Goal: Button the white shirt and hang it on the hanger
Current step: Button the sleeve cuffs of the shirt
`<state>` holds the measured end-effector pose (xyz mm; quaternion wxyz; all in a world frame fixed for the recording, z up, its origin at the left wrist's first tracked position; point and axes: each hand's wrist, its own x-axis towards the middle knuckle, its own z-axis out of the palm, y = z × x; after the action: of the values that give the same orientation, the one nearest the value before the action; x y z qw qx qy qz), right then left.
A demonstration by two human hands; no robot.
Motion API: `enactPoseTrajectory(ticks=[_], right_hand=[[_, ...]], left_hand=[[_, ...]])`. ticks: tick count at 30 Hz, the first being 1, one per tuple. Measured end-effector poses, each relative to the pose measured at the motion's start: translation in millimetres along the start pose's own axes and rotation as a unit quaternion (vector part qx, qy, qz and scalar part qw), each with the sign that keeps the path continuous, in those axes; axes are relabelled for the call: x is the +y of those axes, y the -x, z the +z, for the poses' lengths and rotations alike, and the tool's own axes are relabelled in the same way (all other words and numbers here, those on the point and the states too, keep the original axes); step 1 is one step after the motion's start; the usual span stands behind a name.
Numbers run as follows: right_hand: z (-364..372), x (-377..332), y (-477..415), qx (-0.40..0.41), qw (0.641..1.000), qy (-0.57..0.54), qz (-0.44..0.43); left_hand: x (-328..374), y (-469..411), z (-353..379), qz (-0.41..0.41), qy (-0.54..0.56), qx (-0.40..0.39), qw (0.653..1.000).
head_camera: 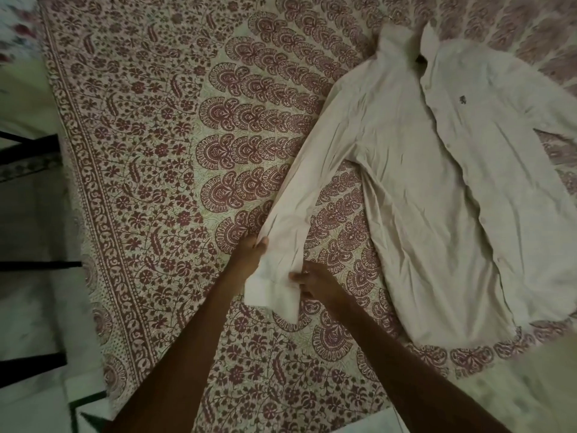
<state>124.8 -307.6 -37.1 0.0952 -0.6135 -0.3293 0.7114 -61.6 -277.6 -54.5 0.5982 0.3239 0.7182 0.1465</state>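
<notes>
Two grips, one cuff [271,295]: left hand [253,256] and right hand [307,281] pinch white long-sleeved cloth shirt [437,182] | risk: tugging sleeve drags front askew on maroon floral bedspread [140,151], misaligning buttons

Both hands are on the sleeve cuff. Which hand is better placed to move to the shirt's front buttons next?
Probably the right hand: it pinches the cuff on the side nearer the shirt front; the left hand would cross over.

White shirt [421,189]: 1; printed bedspread [150,151]: 1; hands: 2, being left hand [249,260]: 1, right hand [315,282]: 1
</notes>
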Motion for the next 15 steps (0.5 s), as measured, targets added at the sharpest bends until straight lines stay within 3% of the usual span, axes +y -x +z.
enactPoseTrajectory(ticks=[2, 4, 6, 8, 10, 12, 13, 15], right_hand=[[-1.4, 4.9, 7.1, 0.014, 0.997, -0.073, -0.013], [-5.2, 12.1, 14.6, 0.0, 0.991, -0.133, -0.015], [-9.9, 18.8, 21.0, -0.022, 0.986, -0.164, -0.002], [-13.6, 23.5, 24.2, 0.007, 0.99, -0.138, 0.017], [-18.6, 28.1, 23.1, 0.102, 0.991, -0.083, 0.033], [-23.9, 33.7, 23.2, 0.172, 0.983, -0.056, 0.034], [-26.1, 35.9, 23.8, 0.184, 0.981, -0.056, 0.027], [-30.4, 37.8, 25.3, 0.193, 0.98, -0.042, 0.017]], left_hand=[[-1.4, 8.6, -1.5, -0.056, 0.156, -0.044, 0.985], [-4.1, 13.5, 2.3, -0.07, 0.197, -0.065, 0.976], [-6.5, 16.0, 15.1, -0.027, 0.111, -0.071, 0.991], [-10.5, 20.7, 31.3, 0.023, -0.026, -0.049, 0.998], [-15.6, 23.8, 47.7, 0.052, -0.163, 0.046, 0.984], [-16.0, 32.8, 58.9, 0.055, -0.271, 0.154, 0.949], [-16.5, 35.7, 63.5, 0.064, -0.267, 0.177, 0.945], [-18.4, 39.1, 70.0, 0.095, -0.159, 0.147, 0.972]])
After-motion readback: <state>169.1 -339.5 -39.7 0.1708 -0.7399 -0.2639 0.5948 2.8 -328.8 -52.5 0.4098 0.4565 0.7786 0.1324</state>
